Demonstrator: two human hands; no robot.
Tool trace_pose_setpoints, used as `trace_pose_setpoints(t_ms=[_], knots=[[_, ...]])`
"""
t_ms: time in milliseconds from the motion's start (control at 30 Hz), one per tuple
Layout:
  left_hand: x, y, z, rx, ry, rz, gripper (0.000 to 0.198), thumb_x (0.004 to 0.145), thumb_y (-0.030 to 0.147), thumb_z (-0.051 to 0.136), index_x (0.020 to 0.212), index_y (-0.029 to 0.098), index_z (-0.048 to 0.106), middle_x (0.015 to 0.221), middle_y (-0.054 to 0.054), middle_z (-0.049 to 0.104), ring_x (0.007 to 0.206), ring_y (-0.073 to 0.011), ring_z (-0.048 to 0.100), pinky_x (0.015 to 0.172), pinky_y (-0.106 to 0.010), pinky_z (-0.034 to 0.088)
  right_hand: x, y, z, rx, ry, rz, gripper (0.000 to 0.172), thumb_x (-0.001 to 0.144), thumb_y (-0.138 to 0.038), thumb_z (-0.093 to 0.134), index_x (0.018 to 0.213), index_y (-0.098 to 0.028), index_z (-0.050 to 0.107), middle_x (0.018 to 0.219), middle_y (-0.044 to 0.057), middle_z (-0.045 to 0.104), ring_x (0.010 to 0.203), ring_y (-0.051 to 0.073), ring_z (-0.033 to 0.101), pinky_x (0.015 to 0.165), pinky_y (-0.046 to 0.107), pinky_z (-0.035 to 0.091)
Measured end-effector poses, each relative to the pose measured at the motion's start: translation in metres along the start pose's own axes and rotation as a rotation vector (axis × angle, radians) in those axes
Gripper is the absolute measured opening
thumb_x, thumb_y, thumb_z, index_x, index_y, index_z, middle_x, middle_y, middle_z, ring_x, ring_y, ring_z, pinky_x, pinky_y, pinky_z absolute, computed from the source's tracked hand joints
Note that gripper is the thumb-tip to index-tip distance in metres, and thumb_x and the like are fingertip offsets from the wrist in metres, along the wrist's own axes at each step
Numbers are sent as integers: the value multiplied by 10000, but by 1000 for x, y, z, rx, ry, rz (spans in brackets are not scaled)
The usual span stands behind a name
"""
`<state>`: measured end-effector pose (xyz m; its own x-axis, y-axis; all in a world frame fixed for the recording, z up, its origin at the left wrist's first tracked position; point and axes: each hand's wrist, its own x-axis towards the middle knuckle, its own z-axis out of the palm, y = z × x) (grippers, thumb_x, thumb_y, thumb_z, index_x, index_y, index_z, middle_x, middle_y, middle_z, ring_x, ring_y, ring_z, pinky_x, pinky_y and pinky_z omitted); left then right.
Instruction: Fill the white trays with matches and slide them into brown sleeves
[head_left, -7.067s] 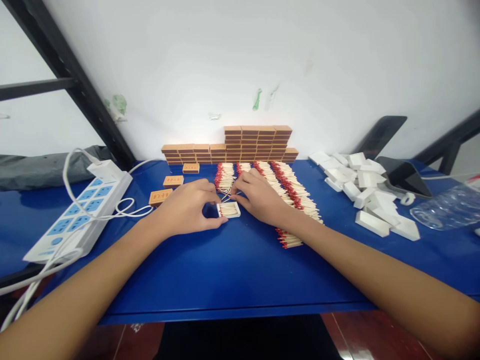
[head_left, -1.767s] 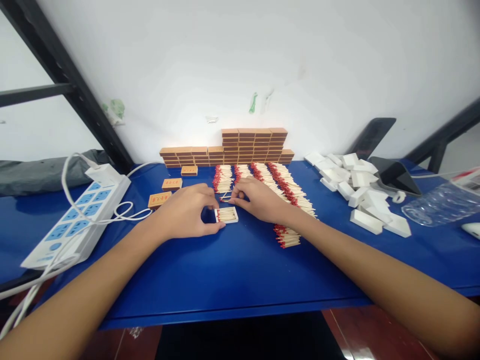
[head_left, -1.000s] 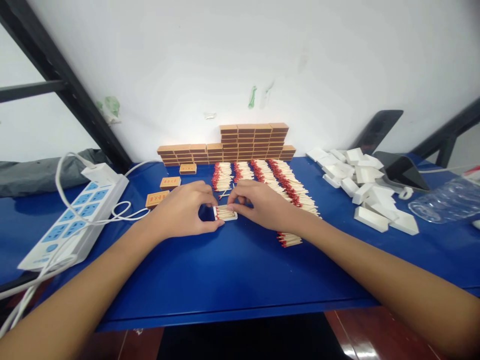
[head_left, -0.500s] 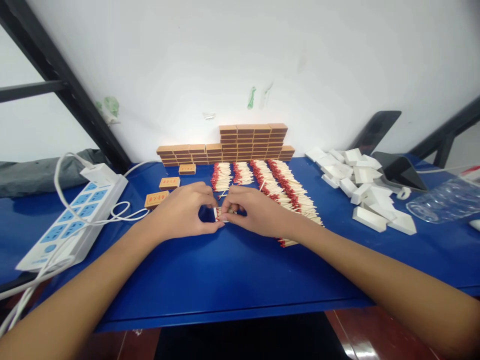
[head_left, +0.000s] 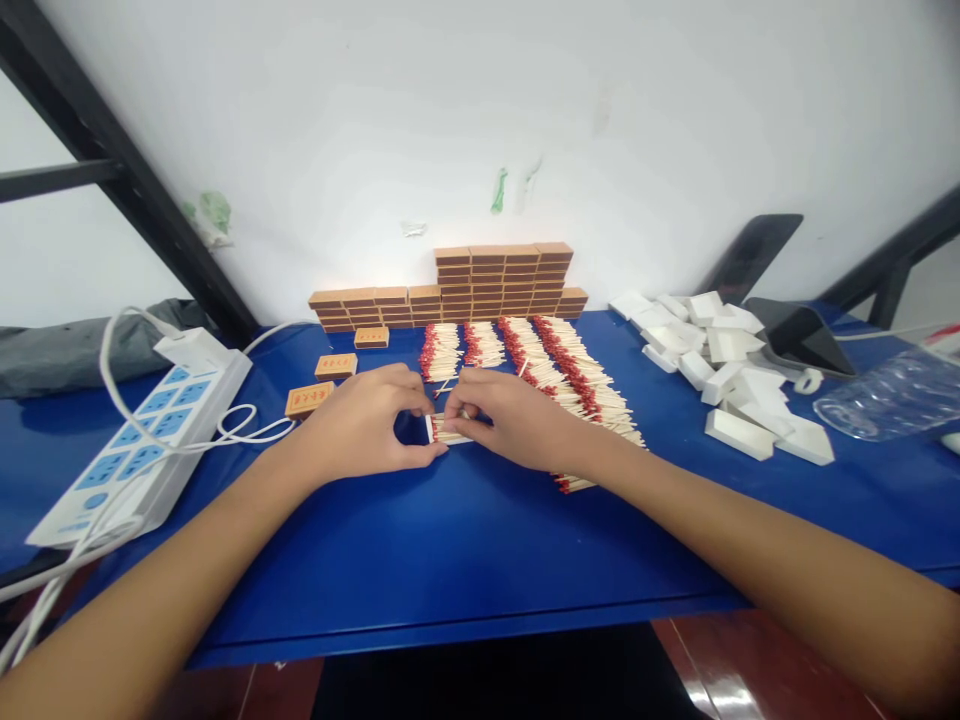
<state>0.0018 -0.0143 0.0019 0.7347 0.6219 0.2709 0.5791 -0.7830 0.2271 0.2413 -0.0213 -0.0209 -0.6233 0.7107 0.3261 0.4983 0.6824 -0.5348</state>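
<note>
A small white matchbox tray (head_left: 430, 430) lies on the blue table between my hands, with red-tipped matches (head_left: 444, 431) in it. My left hand (head_left: 367, 420) grips the tray's left end, thumb at the near side and index finger at the far side. Over the tray's right part, my right hand (head_left: 510, 415) has its fingers closed in a pinch at the matches; they hide part of the tray. Just beyond stand several piles of loose matches (head_left: 442, 352), heads to the left. A few stray matches (head_left: 442, 386) lie by my right fingers.
Stacked matchboxes (head_left: 502, 285) line the wall. Several single matchboxes (head_left: 336, 366) lie left of the piles. White paper trays (head_left: 739, 390) are heaped at right, near a dark stand (head_left: 799, 340) and a clear plastic bottle (head_left: 885, 400). A power strip (head_left: 150, 440) with cables is at left.
My right fingers have lifted and shifted slightly, showing more matches in the tray. My left hand keeps its grip. The view has moved a little.
</note>
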Motion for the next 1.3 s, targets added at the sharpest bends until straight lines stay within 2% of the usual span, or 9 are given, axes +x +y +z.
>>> trace_pose_setpoints(t_ms=[100, 233, 400, 567, 667, 800, 967, 1167, 1300], knots=[[1, -1, 0, 10, -5, -1, 262, 885, 457, 782, 927, 199, 802, 912, -59, 731, 897, -243, 682, 775, -369, 510, 3, 10, -8, -29, 88, 34, 148, 1019, -232, 655, 881, -198, 696, 883, 28, 645, 800, 166, 577, 745, 307, 425], [2, -1, 0, 15, -10, 0, 266, 886, 452, 780, 962, 200, 818, 965, -65, 751, 927, -245, 691, 823, -377, 522, 6, 29, -21, -184, 239, 193, 140, 990, -198, 649, 858, -189, 694, 847, 31, 631, 781, 176, 568, 742, 318, 404], [2, -1, 0, 30, -26, -13, 299, 896, 489, 763, 959, 202, 819, 923, -64, 730, 914, -248, 680, 795, -379, 513, 11, 40, -17, -276, 145, 136, 53, 982, -202, 671, 981, -187, 722, 983, 79, 661, 952, 240, 609, 855, 359, 449], [2, -1, -1, 31, -22, -16, 298, 891, 488, 768, 953, 200, 815, 926, -62, 729, 915, -244, 676, 788, -371, 506, 16, 41, -9, -402, 82, 64, 213, 1016, -111, 563, 1123, -173, 736, 1073, 123, 661, 1062, 285, 568, 938, 408, 438], [1, 0, -1, 30, -23, -20, 297, 888, 485, 769, 949, 197, 815, 919, -62, 727, 903, -241, 673, 783, -366, 502, 15, 43, -11, -420, 39, 63, 180, 1029, -135, 575, 1066, -176, 746, 1058, 122, 653, 1051, 284, 552, 934, 405, 432], [0, 0, -1, 35, -24, -21, 298, 890, 477, 767, 955, 191, 822, 918, -60, 725, 902, -239, 672, 796, -369, 506, 11, 47, -17, -432, 34, 58, 117, 1029, -179, 619, 958, -178, 711, 1028, 120, 661, 1037, 284, 530, 925, 405, 422], [0, 0, 0, 42, -26, -22, 295, 889, 469, 770, 954, 187, 825, 913, -61, 717, 910, -242, 673, 793, -369, 507, 12, 41, -13, -375, 28, 11, 170, 1067, -235, 585, 928, -191, 673, 999, 109, 662, 1007, 277, 522, 915, 415, 424], [2, 0, 0, 35, -22, -8, 285, 891, 456, 770, 963, 185, 818, 924, -60, 727, 907, -238, 677, 788, -366, 503, 14, 35, 4, -158, 60, -71, 100, 1052, -218, 615, 956, -209, 640, 1012, 80, 662, 1013, 245, 554, 920, 393, 460], [2, 0, -1, 42, -24, -13, 277, 886, 458, 770, 942, 190, 817, 919, -55, 724, 909, -239, 678, 790, -371, 502, 13, 38, 0, -196, 117, -47, 55, 1047, -253, 640, 1031, -202, 653, 1022, 85, 661, 1035, 257, 551, 934, 403, 453]])
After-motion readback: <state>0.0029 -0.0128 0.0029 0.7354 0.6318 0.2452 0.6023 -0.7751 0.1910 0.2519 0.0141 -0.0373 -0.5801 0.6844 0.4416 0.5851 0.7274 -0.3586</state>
